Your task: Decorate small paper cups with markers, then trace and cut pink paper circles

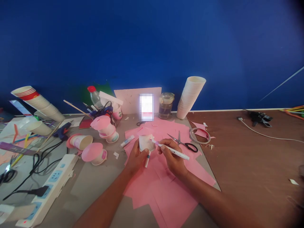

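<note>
A small white paper cup (145, 143) with pink paper at its top is in my left hand (135, 158), the thumb pressed on its near side. My right hand (172, 156) grips a white marker (179, 154) like a pen, with its tip at or very near the cup's side. A small white piece with a dark band, like a pen cap (147, 160), shows just below my left thumb; whether it is held or lies on the paper I cannot tell. Sheets of pink paper (163, 193) spread beneath both hands. Scissors (184, 142) with black handles lie beyond my right hand.
A glue stick (127, 141) and several pink-topped cups (92, 152) are on the left. Further left lies a power strip (51, 186) with cables. At the back stand a lit phone (146, 107), a glass jar (165, 107) and stacked paper cups (191, 96). A tape roll (199, 136) lies right.
</note>
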The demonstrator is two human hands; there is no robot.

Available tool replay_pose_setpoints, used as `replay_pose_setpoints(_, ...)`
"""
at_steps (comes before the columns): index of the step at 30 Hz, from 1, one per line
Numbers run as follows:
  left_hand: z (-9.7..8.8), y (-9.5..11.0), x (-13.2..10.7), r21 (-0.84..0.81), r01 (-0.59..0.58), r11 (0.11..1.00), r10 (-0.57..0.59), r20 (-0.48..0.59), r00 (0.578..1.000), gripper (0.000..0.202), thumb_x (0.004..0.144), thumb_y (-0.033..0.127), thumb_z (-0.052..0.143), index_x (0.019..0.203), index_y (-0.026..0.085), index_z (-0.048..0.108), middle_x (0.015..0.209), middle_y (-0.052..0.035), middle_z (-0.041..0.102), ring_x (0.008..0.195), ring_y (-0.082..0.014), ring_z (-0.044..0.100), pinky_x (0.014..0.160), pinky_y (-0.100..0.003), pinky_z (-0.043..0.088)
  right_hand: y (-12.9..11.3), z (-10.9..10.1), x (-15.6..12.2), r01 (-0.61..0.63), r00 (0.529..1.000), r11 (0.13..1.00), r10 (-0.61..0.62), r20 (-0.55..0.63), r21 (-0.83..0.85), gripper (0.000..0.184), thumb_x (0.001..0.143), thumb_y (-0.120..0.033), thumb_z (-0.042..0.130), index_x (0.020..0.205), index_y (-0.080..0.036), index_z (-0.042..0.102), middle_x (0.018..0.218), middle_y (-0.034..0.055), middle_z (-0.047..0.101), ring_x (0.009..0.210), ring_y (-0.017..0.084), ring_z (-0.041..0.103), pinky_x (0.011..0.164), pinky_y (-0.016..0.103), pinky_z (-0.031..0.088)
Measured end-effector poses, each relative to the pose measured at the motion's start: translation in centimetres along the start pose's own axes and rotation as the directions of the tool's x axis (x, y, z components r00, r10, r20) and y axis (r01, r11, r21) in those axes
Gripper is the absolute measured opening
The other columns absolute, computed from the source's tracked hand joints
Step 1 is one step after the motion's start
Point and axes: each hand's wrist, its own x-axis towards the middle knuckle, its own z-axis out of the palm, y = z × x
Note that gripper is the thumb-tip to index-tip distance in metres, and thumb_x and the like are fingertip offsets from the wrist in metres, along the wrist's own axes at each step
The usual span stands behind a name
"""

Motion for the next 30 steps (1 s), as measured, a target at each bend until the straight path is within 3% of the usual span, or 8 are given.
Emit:
replay_pose_setpoints(22, 0.05, -0.03, -0.06, -0.001, 0.01, 1.0, -0.01, -0.001, 1.0, 0.037, 0.079, 0.028, 0.059, 0.115, 0.024, 0.052, 0.115, -0.0046, 0.059, 0.108, -0.0196, 0.053, 0.092, -0.033, 0.041, -0.04, 0.02, 0.23, -0.03, 0.999, 0.999, 0.03, -0.022, 0.015, 0.011, 0.084, -0.031, 0.055, 0.083, -0.021, 0.06, 0.066, -0.0009, 0.059, 0.058, 0.012, 0.055, 0.055, 0.026, 0.046)
replay_pose_setpoints(30, 0.0, -0.39, 0.1, -0.066, 0.019, 0.998, -0.021, -0.039, 0.999, 0.032, 0.079, 0.031, 0.059, 0.111, 0.026, 0.055, 0.116, -0.0049, 0.062, 0.112, -0.0233, 0.054, 0.096, -0.038, 0.04, 0.52, -0.12, -0.07, -0.042, 0.999, 0.995, 0.044, -0.022, 0.091, 0.012, 0.085, -0.032, 0.056, 0.084, -0.02, 0.061, 0.067, -0.0002, 0.059, 0.061, 0.013, 0.054, 0.055, 0.027, 0.045)
